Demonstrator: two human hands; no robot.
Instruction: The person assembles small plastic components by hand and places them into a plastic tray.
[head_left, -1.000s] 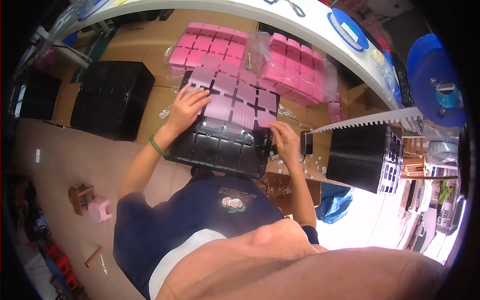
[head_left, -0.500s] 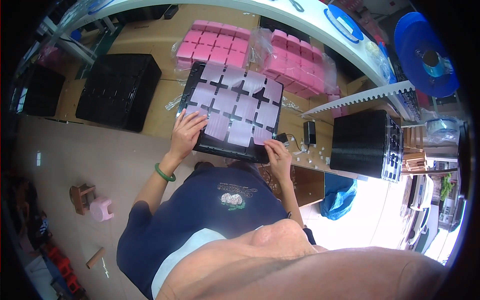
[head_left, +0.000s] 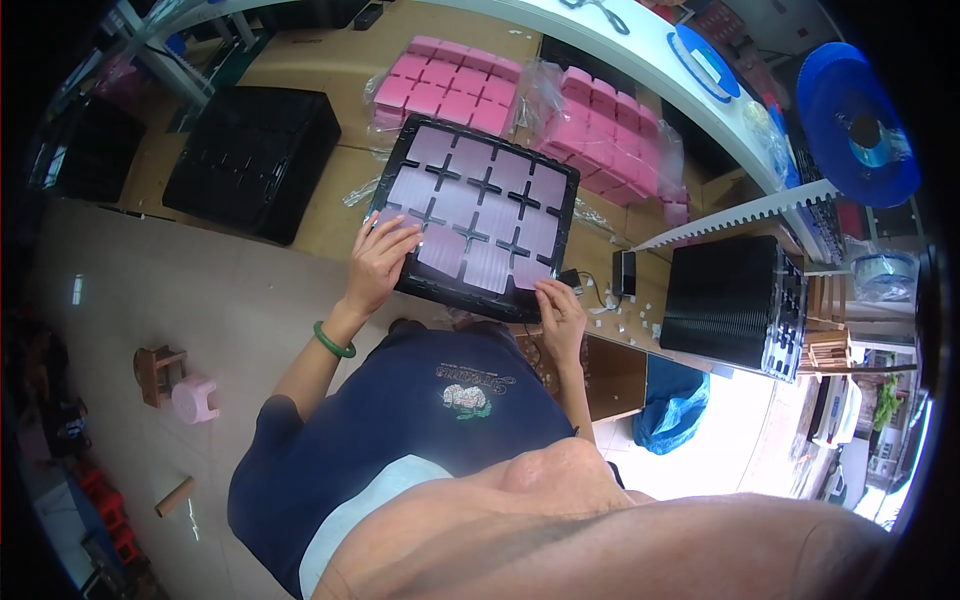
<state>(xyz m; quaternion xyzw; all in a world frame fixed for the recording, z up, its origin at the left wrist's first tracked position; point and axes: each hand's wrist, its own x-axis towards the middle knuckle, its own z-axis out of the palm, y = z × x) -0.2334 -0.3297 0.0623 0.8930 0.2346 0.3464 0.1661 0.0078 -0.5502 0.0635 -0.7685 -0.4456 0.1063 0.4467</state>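
A black plastic tray (head_left: 562, 172) lies in front of me on the cardboard-covered bench, its square pockets filled with pale pink sheets (head_left: 467, 210). My left hand (head_left: 381, 262) grips the tray's near left edge, fingers spread over the nearest pink sheet. My right hand (head_left: 560, 313) holds the tray's near right corner, fingertips on its rim. A green bangle (head_left: 331, 343) sits on my left wrist.
Bagged stacks of bright pink squares (head_left: 447, 78) (head_left: 612, 135) lie beyond the tray. Stacks of black trays stand at the left (head_left: 255, 160) and right (head_left: 735, 305). A small black device (head_left: 623, 273) with a cable lies by the tray. Blue reels (head_left: 860, 125) hang at upper right.
The tray has gone from tilted and half filled to lying flat with all pockets covered. Both hands slid down to its near edge and corners.
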